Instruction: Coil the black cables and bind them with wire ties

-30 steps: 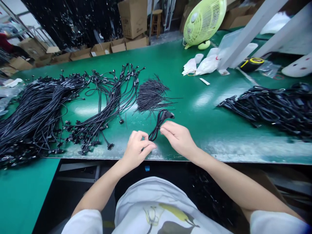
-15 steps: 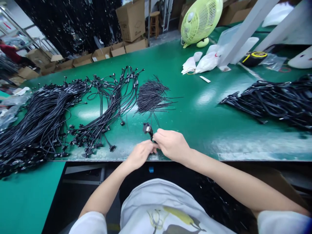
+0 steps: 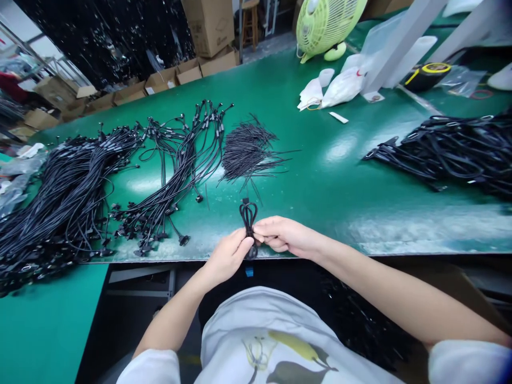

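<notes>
A black cable (image 3: pixel 248 212), folded into a small looped bundle, stands up between my hands near the table's front edge. My left hand (image 3: pixel 231 250) pinches its middle from the left, thumb on top. On the other side my right hand (image 3: pixel 282 234) has its fingers closed at the bundle's waist; whether a thin tie is in them is too small to make out. Just beyond the bundle lies a heap of thin black ties (image 3: pixel 246 149), a few of them strayed toward me. Loose black cables with connectors (image 3: pixel 180 181) spread out to the left.
A larger pile of black cables (image 3: pixel 76 186) covers the table's left end. Bundled black cables (image 3: pixel 452 152) lie at the right. Farther back are a green fan (image 3: pixel 330 26), a white post (image 3: pixel 400 48), a tape measure (image 3: pixel 427 76) and white wrapping (image 3: pixel 342 92). Cardboard boxes (image 3: pixel 162 80) line the far edge.
The cable bundle has turned so its loops now face me, with its connector end upright. My hands have shifted slightly around its middle. The view has tilted a little downward.
</notes>
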`<state>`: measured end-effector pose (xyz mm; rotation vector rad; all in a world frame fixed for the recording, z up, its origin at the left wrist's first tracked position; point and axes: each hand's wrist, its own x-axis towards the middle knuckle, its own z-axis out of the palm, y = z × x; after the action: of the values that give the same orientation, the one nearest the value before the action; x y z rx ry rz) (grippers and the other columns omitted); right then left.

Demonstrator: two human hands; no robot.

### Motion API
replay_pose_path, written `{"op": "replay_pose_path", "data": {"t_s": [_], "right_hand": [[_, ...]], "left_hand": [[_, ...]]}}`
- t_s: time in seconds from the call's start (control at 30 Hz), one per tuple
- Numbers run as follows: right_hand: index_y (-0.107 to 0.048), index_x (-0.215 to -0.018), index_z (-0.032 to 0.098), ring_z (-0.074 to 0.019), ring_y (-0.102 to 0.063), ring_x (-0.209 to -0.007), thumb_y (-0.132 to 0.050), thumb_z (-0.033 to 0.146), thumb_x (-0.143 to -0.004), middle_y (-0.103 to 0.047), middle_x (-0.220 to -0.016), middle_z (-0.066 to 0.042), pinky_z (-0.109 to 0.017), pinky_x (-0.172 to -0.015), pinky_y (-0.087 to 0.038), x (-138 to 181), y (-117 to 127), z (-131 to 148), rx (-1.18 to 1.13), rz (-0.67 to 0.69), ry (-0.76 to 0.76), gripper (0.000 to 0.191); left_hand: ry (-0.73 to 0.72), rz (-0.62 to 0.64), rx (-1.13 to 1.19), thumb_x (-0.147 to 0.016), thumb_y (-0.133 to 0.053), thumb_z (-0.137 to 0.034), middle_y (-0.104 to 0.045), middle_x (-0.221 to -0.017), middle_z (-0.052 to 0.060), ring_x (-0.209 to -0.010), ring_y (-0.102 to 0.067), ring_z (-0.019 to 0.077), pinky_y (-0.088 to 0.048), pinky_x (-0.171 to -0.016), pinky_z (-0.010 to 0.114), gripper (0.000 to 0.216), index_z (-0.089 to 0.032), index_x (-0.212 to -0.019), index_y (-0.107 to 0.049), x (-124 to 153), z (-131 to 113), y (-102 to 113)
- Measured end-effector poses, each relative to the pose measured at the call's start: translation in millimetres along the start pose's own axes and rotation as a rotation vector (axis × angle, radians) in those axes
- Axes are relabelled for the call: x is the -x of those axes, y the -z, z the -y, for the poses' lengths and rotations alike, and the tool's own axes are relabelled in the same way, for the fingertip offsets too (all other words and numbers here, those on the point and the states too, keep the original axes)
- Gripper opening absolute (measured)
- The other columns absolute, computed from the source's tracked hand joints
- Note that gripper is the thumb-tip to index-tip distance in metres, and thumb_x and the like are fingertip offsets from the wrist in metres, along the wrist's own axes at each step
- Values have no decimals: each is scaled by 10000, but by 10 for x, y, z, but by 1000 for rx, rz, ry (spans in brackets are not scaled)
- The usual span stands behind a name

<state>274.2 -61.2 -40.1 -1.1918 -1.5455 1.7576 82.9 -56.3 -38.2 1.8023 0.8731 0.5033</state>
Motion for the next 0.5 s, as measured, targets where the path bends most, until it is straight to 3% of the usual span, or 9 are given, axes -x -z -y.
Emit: {"op": "replay_pose_path", "data": {"t_s": [0.07,0.13,0.2,0.27,0.37,0.43,0.5], "right_hand": [[-562,-725,167,-88,-314,-439,-379,470,-922,-402,-532,36,-228,-443,-302,97,24,27,164,-53,59,404],[-639,-868,163,-149,-535,-664,-379,433,-947,-605,-747,-63,-283,-626,-432,196,27,89,504,-304,240,383],[-639,-1041,171,-232,-587,-934,-434,426,-944,-656,-1022,-134,-362,-811,-436,243,14,140,854,-468,372,341],[-613,-1087,148,-269,-610,-946,-519,423,-915,-673,-1021,-159,-376,-805,-429,214,-3,137,1095,-387,340,337],[-595,-1005,131,-237,-649,-734,-539,391,-915,-695,-798,-102,-305,-617,-403,106,-6,29,1195,-180,160,280],[-576,-1055,136,-222,-662,-728,-499,374,-941,-706,-824,-91,-281,-578,-381,70,10,-60,1185,-204,148,275],[-525,-1211,142,-218,-672,-798,-463,372,-958,-712,-946,-107,-274,-600,-394,85,33,-126,1186,-333,214,348]], "left_hand": [[38,5,-23,-970,-388,-316,-686,-1006,59,-869,-611,180,-463,-830,300,317,-169,-1068,-651,-7,27,-4],[44,-32,-100,-968,-388,-312,-695,-985,56,-838,-609,177,-466,-791,291,308,-171,-1046,-650,-30,61,-9],[-31,-79,-332,-964,-396,-304,-701,-973,68,-852,-596,197,-453,-792,317,301,-176,-1065,-649,-63,92,-26],[-161,-120,-631,-962,-399,-278,-708,-942,84,-854,-577,219,-430,-784,348,301,-172,-1100,-646,-99,118,-51],[-357,-172,-878,-964,-392,-216,-717,-946,90,-835,-566,214,-410,-776,358,299,-164,-1137,-632,-144,153,-59],[-434,-198,-900,-955,-422,-201,-710,-1018,86,-888,-574,210,-412,-845,372,290,-186,-1175,-611,-167,175,-14],[-435,-247,-847,-933,-489,-232,-655,-1178,103,-1064,-554,241,-387,-971,424,325,-214,-1247,-566,-183,191,71]]}}
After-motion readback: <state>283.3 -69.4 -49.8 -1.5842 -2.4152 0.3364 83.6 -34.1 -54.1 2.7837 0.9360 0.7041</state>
